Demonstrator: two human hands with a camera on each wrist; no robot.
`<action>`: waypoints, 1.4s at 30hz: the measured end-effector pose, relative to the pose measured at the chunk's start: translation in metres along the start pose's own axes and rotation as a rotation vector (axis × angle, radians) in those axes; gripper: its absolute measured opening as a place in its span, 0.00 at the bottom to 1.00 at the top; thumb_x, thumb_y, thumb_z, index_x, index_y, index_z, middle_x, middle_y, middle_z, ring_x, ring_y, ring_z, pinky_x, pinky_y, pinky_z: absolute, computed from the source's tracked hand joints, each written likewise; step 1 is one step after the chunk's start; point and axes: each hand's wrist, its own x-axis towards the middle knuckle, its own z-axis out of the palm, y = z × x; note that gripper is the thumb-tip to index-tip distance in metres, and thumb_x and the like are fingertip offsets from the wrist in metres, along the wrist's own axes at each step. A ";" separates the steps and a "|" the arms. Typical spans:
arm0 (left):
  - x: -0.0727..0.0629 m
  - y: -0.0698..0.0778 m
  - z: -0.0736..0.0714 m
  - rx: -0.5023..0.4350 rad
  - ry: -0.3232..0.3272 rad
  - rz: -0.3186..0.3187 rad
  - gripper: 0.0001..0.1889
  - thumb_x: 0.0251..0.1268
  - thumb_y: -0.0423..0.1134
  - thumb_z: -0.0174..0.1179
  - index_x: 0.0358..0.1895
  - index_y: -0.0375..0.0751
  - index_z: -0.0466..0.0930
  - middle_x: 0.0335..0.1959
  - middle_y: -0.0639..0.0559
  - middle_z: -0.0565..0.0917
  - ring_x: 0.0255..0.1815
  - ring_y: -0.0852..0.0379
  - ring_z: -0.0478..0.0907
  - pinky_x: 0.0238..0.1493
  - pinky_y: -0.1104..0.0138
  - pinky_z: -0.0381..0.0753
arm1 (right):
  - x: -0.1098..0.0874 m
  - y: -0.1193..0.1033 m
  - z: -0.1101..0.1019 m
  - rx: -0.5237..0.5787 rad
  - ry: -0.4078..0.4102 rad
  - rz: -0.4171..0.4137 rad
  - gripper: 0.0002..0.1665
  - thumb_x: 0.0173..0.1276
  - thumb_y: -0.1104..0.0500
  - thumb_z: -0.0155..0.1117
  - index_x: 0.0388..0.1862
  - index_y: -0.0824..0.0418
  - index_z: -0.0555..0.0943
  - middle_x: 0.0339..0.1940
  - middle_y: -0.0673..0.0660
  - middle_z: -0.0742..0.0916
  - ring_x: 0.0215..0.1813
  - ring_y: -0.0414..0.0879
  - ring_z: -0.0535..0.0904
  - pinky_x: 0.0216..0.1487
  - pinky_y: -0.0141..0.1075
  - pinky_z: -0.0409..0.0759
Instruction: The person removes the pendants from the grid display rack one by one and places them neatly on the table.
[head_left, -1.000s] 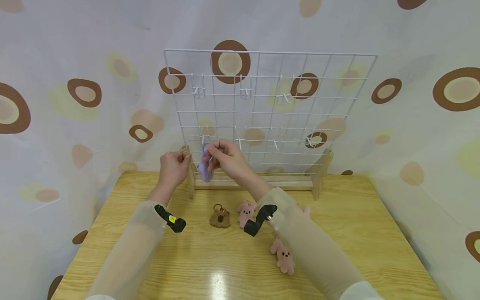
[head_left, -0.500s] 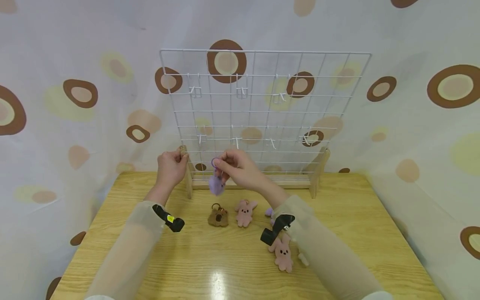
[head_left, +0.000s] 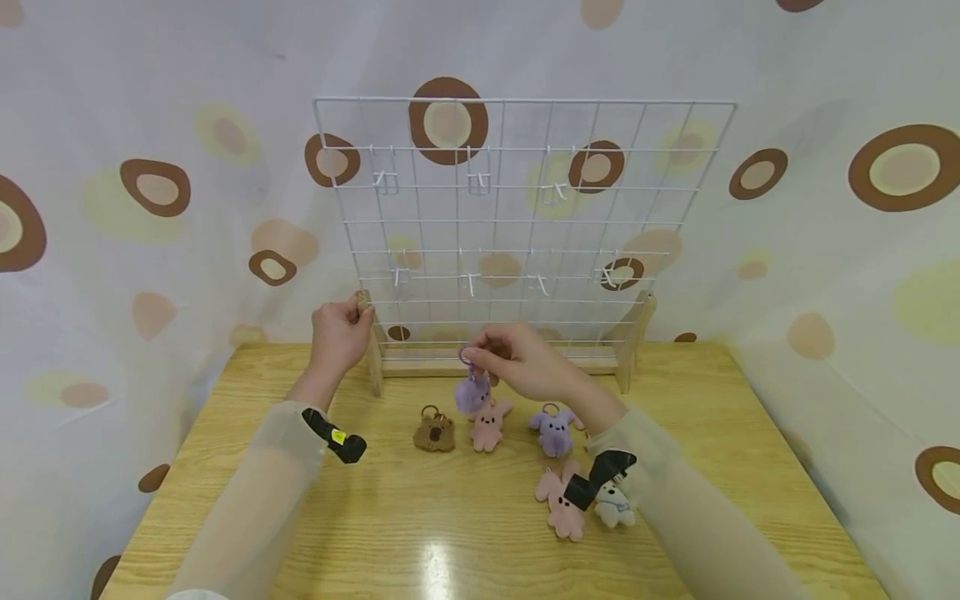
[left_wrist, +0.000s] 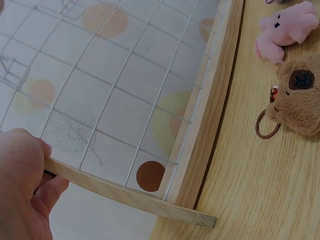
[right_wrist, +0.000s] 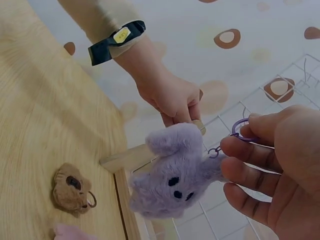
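My right hand (head_left: 528, 362) pinches the purple key ring (right_wrist: 246, 131) of a plush keychain between thumb and forefinger. Its fuzzy purple animal (right_wrist: 172, 185), with black eyes and nose, dangles from a short chain, in front of a pink plush keychain (head_left: 487, 431) in the head view. At the left end of the display rack, my left hand (head_left: 340, 337) grips the top of the wooden upright (left_wrist: 125, 192). That upright holds the white wire grid (head_left: 438, 221), which leans back and carries several white hooks (head_left: 542, 284).
On the wooden table (head_left: 360, 517) lie a brown bear keychain (head_left: 434, 432), another purple plush (head_left: 555, 432), a second pink one (head_left: 564, 512) and a white one (head_left: 615, 507), partly behind the right wrist camera. A patterned curtain (head_left: 187, 75) surrounds the table.
The purple plush keychain has come away from the lower left hook, moving right and down toward the table in my right hand. My left hand stays on the upright.
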 end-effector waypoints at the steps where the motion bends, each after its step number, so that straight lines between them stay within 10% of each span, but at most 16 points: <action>1: 0.000 0.000 0.000 -0.001 0.000 0.000 0.14 0.79 0.32 0.60 0.36 0.24 0.87 0.23 0.37 0.86 0.16 0.59 0.65 0.18 0.71 0.61 | -0.002 0.001 0.000 0.000 -0.006 0.003 0.10 0.84 0.61 0.59 0.43 0.63 0.85 0.32 0.62 0.86 0.31 0.61 0.81 0.33 0.40 0.81; 42: -0.001 0.003 0.000 0.048 0.006 -0.014 0.13 0.80 0.33 0.60 0.48 0.24 0.89 0.31 0.35 0.89 0.21 0.55 0.72 0.20 0.71 0.66 | -0.090 0.028 0.016 0.002 -0.221 0.166 0.06 0.82 0.65 0.61 0.48 0.62 0.84 0.32 0.52 0.88 0.28 0.42 0.80 0.26 0.33 0.79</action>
